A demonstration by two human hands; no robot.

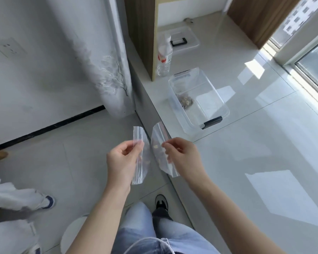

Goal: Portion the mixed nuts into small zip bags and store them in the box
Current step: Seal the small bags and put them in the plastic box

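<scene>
Ledge (228, 162): glossy; the box is borne on it.
Box (217, 105): clear, open, well beyond the hands; a few nuts (186, 101) are seen inside.
Zip bag (159, 143): held mid-air between both hands, mouth pulled apart, some nuts within; it is judged light, limp and slippery, best taken at the stiffer zip edges.
Left hand (122, 162): one lip is pinched.
Right hand (182, 158): the other lip is pinched.

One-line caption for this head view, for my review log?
Both hands, left and right, pinch open a zip bag near the clear box.
</scene>
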